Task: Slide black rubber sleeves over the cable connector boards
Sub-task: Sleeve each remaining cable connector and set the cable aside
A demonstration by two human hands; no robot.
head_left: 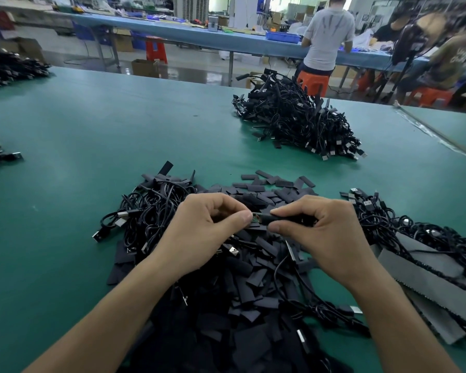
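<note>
Just above the pile point(253, 305), a crosswise board point(255, 218) is pinched by left hand point(205, 227), its sleeve point(283, 218) by right hand point(326, 232).

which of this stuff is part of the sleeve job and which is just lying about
Job: left hand pinching the connector board; right hand pinching a black sleeve; loose sleeve pile; cable heap.
Lying about: grey foam strips; orange stool; blue bin; cardboard box.
</note>
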